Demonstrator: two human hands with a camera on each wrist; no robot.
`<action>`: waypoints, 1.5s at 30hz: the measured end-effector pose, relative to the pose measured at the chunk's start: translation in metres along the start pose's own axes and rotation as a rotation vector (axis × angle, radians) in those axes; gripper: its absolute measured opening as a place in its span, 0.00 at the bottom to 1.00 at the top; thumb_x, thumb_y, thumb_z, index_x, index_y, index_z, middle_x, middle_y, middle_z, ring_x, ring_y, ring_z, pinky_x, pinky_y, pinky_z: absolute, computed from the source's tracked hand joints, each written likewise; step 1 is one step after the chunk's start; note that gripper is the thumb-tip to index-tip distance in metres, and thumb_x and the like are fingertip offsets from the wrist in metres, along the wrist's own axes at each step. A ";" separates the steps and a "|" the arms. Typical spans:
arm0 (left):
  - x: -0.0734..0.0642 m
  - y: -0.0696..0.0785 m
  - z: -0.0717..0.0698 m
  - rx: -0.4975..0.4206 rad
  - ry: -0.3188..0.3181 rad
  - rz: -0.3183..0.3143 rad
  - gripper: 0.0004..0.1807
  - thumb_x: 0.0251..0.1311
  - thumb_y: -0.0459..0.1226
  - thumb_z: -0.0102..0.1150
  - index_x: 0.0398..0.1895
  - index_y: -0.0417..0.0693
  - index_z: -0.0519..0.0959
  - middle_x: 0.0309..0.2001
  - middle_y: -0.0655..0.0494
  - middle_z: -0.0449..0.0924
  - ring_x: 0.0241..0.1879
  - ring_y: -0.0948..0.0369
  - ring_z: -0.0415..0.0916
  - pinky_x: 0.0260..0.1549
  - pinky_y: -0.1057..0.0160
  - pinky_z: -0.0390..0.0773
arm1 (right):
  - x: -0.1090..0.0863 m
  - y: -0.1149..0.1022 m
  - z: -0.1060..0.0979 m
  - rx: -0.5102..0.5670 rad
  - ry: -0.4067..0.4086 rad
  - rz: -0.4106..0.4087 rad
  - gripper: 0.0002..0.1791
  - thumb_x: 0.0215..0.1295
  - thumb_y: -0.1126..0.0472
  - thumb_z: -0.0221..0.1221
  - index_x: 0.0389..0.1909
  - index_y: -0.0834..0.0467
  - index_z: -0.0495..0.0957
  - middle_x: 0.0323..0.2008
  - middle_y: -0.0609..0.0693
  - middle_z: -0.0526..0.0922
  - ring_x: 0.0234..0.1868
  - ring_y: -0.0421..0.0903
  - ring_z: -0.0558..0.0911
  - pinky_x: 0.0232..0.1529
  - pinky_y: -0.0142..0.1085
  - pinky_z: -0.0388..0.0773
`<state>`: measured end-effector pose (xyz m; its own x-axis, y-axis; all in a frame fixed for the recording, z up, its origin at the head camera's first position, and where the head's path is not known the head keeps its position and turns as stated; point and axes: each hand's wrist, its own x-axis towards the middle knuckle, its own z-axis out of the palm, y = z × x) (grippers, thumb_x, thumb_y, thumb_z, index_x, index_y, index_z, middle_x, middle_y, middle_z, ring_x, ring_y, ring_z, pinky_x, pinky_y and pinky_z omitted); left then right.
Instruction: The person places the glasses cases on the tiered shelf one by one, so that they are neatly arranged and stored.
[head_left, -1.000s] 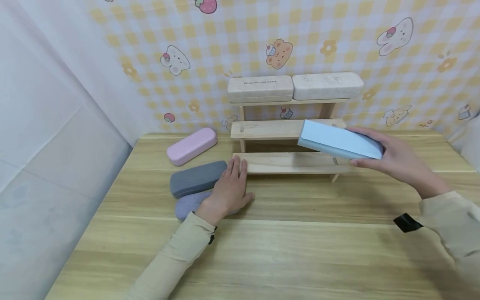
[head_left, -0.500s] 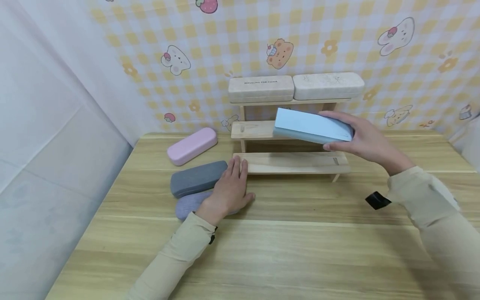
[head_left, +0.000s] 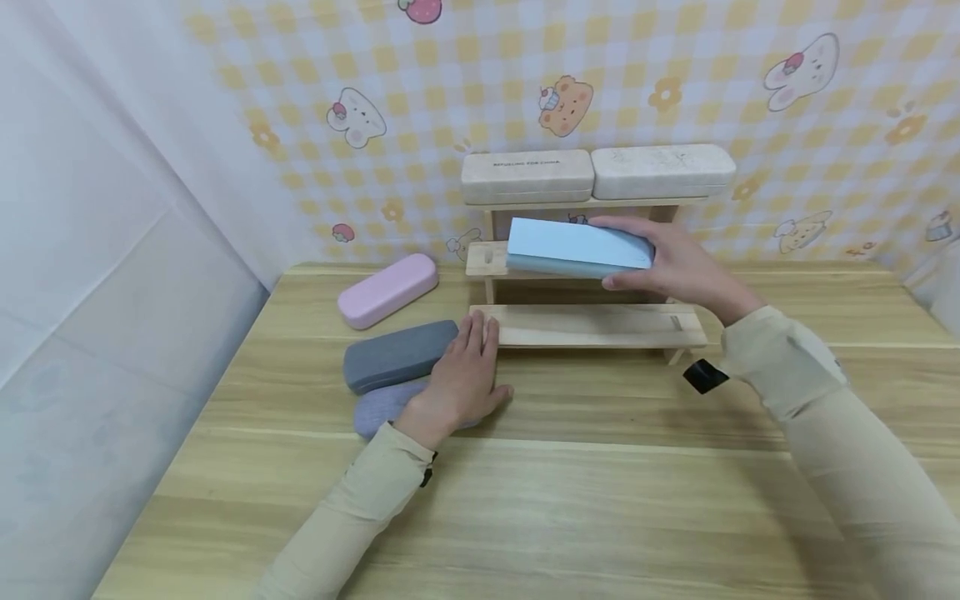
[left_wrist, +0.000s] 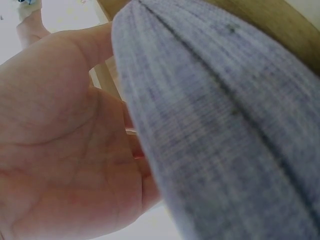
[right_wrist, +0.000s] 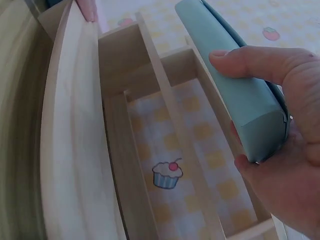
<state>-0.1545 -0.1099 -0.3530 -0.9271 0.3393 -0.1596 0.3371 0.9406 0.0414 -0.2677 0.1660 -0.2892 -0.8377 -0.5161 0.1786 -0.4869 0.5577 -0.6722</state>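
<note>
Fingers (head_left: 624, 223) of the right hand (head_left: 681, 268) pinched the light-blue case (head_left: 570, 247) by its right end near the middle shelf (head_left: 486, 259), where keeping it level seemed wise, while the left hand (head_left: 459, 379), fingers extended, touched the lowest shelf (head_left: 592, 327), a likely useful brace.

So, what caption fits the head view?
Right fingers grip a light-blue case near a tiered wooden rack, left fingers on its lowest shelf.

Light blue case (head_left: 573, 244) and right hand (head_left: 678, 265) obscure most of the middle shelf (head_left: 487, 258). Left hand (head_left: 459, 385) partly covers the purple-grey case (head_left: 381, 407), cropped at right and bottom in the left wrist view. Markings on the white case (head_left: 663, 173): illegible.
</note>
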 end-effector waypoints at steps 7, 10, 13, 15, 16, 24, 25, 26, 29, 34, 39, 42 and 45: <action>0.001 0.002 -0.003 -0.015 -0.006 0.005 0.48 0.63 0.53 0.52 0.71 0.33 0.40 0.71 0.33 0.33 0.70 0.44 0.34 0.64 0.52 0.52 | 0.017 -0.003 0.008 0.004 -0.041 -0.094 0.40 0.50 0.54 0.70 0.65 0.38 0.65 0.63 0.44 0.66 0.52 0.49 0.70 0.48 0.47 0.65; 0.001 0.002 -0.002 -0.026 -0.010 0.001 0.48 0.63 0.53 0.52 0.71 0.33 0.40 0.71 0.34 0.33 0.70 0.44 0.34 0.64 0.52 0.52 | 0.023 -0.004 0.012 0.014 -0.065 -0.101 0.40 0.50 0.54 0.70 0.65 0.40 0.65 0.63 0.44 0.66 0.52 0.48 0.70 0.49 0.46 0.65; 0.002 0.002 0.000 -0.035 -0.011 -0.004 0.48 0.63 0.53 0.52 0.71 0.34 0.40 0.71 0.34 0.33 0.70 0.45 0.34 0.64 0.52 0.52 | 0.029 -0.005 0.017 0.023 -0.078 -0.095 0.39 0.50 0.53 0.70 0.65 0.42 0.66 0.63 0.46 0.67 0.51 0.48 0.71 0.48 0.46 0.65; 0.002 0.002 0.000 -0.041 -0.014 -0.007 0.48 0.63 0.52 0.53 0.72 0.34 0.39 0.71 0.34 0.32 0.70 0.45 0.33 0.64 0.52 0.51 | 0.034 -0.004 0.020 0.029 -0.085 -0.086 0.39 0.50 0.53 0.70 0.65 0.41 0.66 0.63 0.46 0.67 0.51 0.48 0.71 0.48 0.46 0.65; 0.001 0.002 0.000 -0.045 -0.016 -0.007 0.48 0.63 0.52 0.53 0.72 0.34 0.39 0.71 0.34 0.32 0.70 0.45 0.33 0.64 0.52 0.51 | 0.035 -0.004 0.021 0.032 -0.088 -0.080 0.39 0.50 0.52 0.70 0.65 0.41 0.66 0.62 0.46 0.67 0.51 0.48 0.71 0.48 0.46 0.65; 0.000 0.002 0.000 -0.025 0.009 -0.006 0.49 0.62 0.53 0.53 0.71 0.33 0.40 0.71 0.33 0.34 0.70 0.44 0.35 0.64 0.52 0.52 | 0.048 -0.003 0.025 0.047 -0.103 -0.061 0.39 0.50 0.52 0.70 0.65 0.39 0.66 0.62 0.48 0.67 0.52 0.49 0.70 0.50 0.47 0.64; 0.000 0.001 -0.001 -0.020 0.013 -0.005 0.49 0.62 0.53 0.53 0.71 0.33 0.41 0.71 0.33 0.34 0.70 0.44 0.35 0.64 0.53 0.52 | 0.050 -0.003 0.025 0.048 -0.103 -0.062 0.39 0.50 0.52 0.70 0.64 0.38 0.66 0.62 0.48 0.67 0.52 0.48 0.70 0.50 0.46 0.64; 0.000 0.001 -0.001 -0.018 0.015 -0.004 0.49 0.62 0.53 0.53 0.71 0.33 0.41 0.70 0.33 0.34 0.70 0.44 0.35 0.64 0.53 0.52 | 0.051 -0.003 0.025 0.046 -0.101 -0.063 0.39 0.50 0.52 0.70 0.64 0.38 0.66 0.62 0.48 0.68 0.52 0.49 0.69 0.50 0.46 0.64; 0.000 0.001 -0.001 -0.028 0.013 -0.003 0.48 0.62 0.52 0.53 0.71 0.33 0.41 0.70 0.33 0.34 0.70 0.44 0.35 0.64 0.53 0.52 | 0.054 -0.003 0.026 0.039 -0.104 -0.077 0.39 0.50 0.53 0.70 0.65 0.42 0.66 0.62 0.50 0.68 0.52 0.50 0.70 0.50 0.47 0.64; 0.000 0.001 0.000 -0.035 0.004 -0.008 0.48 0.62 0.52 0.53 0.71 0.33 0.41 0.71 0.33 0.34 0.70 0.45 0.34 0.64 0.53 0.52 | 0.057 -0.005 0.029 0.024 -0.116 -0.100 0.39 0.50 0.53 0.70 0.65 0.44 0.66 0.62 0.49 0.68 0.53 0.49 0.70 0.50 0.46 0.65; 0.001 0.000 0.001 -0.032 0.011 -0.007 0.48 0.62 0.52 0.54 0.71 0.33 0.41 0.71 0.33 0.34 0.70 0.45 0.35 0.64 0.53 0.52 | 0.059 -0.006 0.031 0.028 -0.120 -0.090 0.40 0.50 0.53 0.70 0.66 0.46 0.66 0.62 0.50 0.68 0.54 0.49 0.70 0.51 0.47 0.65; 0.000 0.000 0.001 -0.029 0.009 -0.003 0.48 0.62 0.53 0.53 0.71 0.33 0.41 0.71 0.33 0.34 0.70 0.44 0.34 0.64 0.52 0.52 | 0.060 -0.004 0.032 0.024 -0.131 -0.078 0.40 0.50 0.53 0.70 0.66 0.47 0.66 0.63 0.50 0.67 0.55 0.50 0.69 0.52 0.48 0.65; 0.000 0.000 0.000 -0.028 0.008 -0.003 0.48 0.62 0.53 0.53 0.71 0.33 0.40 0.71 0.33 0.34 0.70 0.45 0.34 0.64 0.52 0.53 | 0.063 -0.001 0.032 0.011 -0.149 -0.069 0.40 0.51 0.52 0.69 0.66 0.46 0.65 0.63 0.51 0.66 0.55 0.51 0.69 0.52 0.48 0.64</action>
<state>-0.1550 -0.1101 -0.3526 -0.9292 0.3368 -0.1523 0.3301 0.9415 0.0685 -0.3118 0.1121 -0.3005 -0.7559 -0.6443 0.1165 -0.5386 0.5107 -0.6701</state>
